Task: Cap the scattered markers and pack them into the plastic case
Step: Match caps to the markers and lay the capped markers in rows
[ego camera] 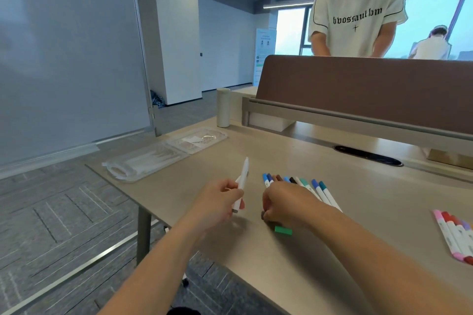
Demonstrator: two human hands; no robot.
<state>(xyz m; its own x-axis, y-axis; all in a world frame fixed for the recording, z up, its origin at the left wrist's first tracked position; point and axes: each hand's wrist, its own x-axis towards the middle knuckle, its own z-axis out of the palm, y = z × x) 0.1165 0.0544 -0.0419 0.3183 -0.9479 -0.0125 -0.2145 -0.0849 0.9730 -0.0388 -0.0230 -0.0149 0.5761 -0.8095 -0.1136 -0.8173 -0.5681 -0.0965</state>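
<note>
The left hand [220,203] grips a white marker [243,176] around its lower half, with the slim end pointing up and away towards the far side. The right hand [284,203] is down on the table [332,250] with its fingers curled, and it seems to pinch a small dark piece [263,215], probably a cap. A loose green cap [283,229] lies just near of that hand. Right behind the right hand a row of markers [320,190] with blue, brown, black and teal caps lies side by side, and the hand covers their near ends. The plastic case [153,161] sits open and flat at the far left of the table, well apart from both hands. A second bunch of pink and red markers [453,235] lies at the right edge, cut off by the frame. The risks I see are a cap of the wrong colour going on this marker, or the right wrist nudging the tidy row and rolling it out of line. The green cap could also get knocked off the near edge. I cannot tell whether the held marker's far tip is bare, nor what exactly the right fingers hold. The clear case makes its slots hard to read. A pale bottle [223,107] stands beyond the case.
</note>
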